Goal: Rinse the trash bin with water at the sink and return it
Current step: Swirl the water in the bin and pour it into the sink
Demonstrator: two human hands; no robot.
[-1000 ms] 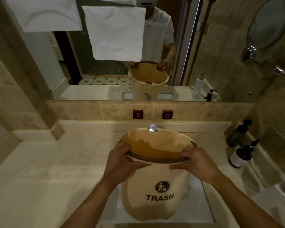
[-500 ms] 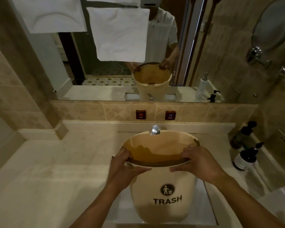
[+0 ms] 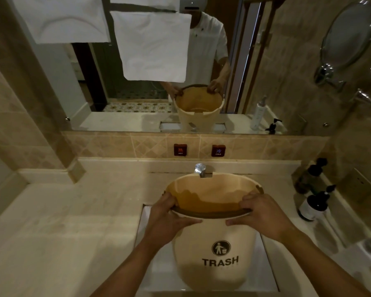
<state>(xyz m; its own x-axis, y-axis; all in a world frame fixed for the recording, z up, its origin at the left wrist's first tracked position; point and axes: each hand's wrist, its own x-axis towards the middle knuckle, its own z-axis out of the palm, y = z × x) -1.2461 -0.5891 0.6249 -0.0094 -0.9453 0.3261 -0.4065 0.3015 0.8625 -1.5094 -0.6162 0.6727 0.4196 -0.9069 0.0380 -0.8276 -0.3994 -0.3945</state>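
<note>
Bin [image 3: 214, 254] in sink [image 3: 146, 243], seemingly under faucet [image 3: 200, 169]

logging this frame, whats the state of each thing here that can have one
trash bin: upright over the sink, held at the rim, no lid
left hand: gripping the bin's rim
right hand: gripping the bin's rim
faucet: at the bin's far rim, no water visible
pump bottles: upright on the counter, capped

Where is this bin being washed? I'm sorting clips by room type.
Most likely a hotel bathroom. The trash bin, held in both hands, sits in a sink under a faucet with HOT and COLD buttons, below a wall mirror, with pump bottles beside it.
</note>
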